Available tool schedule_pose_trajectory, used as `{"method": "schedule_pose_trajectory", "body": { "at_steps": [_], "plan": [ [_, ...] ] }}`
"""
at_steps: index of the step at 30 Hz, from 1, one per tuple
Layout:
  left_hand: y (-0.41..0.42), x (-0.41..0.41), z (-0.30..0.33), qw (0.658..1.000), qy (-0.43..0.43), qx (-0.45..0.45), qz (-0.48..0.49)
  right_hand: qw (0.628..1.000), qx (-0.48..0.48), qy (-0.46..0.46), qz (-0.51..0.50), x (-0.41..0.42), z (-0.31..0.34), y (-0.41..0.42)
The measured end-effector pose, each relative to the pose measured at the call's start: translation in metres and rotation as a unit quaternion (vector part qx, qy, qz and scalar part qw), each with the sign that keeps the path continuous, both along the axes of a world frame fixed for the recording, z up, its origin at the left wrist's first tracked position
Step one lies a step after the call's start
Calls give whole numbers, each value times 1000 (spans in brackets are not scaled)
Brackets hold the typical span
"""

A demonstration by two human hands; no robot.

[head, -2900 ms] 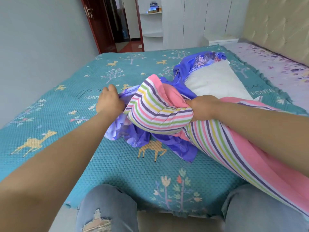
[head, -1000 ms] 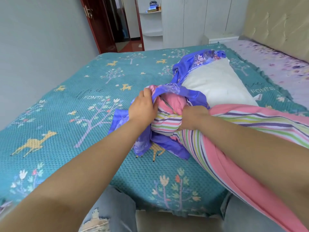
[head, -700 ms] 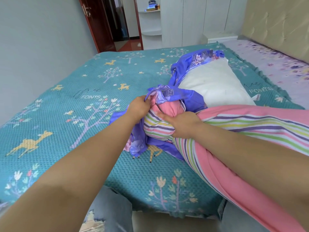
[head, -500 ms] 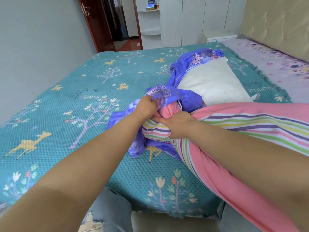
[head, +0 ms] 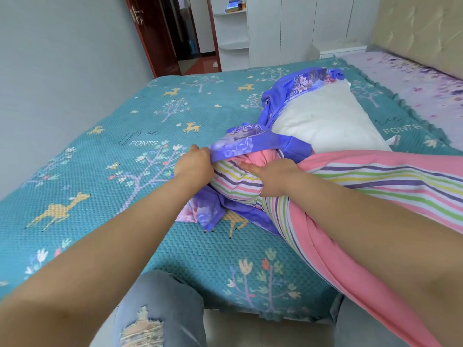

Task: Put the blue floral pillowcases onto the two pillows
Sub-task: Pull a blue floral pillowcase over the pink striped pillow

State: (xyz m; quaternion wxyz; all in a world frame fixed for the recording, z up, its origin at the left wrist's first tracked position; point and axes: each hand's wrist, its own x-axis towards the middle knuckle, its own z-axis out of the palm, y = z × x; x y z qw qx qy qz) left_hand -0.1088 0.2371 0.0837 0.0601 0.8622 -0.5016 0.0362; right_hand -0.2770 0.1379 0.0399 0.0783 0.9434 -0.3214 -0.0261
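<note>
On the teal bed (head: 105, 171), left hand (head: 194, 165) pinching the edge of the blue floral pillowcase (head: 246, 144), bunched at mid-bed over the end of the striped pillow (head: 363, 181). Just right, right hand (head: 276, 177) gripping that pillow's end, fingers seemingly curled into the fabric. Farther right, white pillow (head: 328, 121) with a second blue pillowcase (head: 308, 80) at its far end.

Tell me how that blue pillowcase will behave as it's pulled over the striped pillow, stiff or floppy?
Probably floppy: the blue pillowcase bunches in soft folds where the left hand pinches its edge. It looks thin and light, draping onto the bedspread. The striped pillow dents under the right hand, so it should squash in.
</note>
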Motion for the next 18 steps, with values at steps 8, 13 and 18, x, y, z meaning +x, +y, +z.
{"method": "schedule_pose_trajectory", "body": {
  "at_steps": [8,13,18],
  "plan": [
    [-1,-50,-14,832,543,-108,-27,1000,-1,-3,-12,-6,-2,-5],
    [-31,-37,-3,970,173,-152,-74,999,-33,-16,23,-3,-4,18],
    [-63,-27,7,992,32,-104,-69,994,-79,-49,52,4,-16,48]
  ]
}}
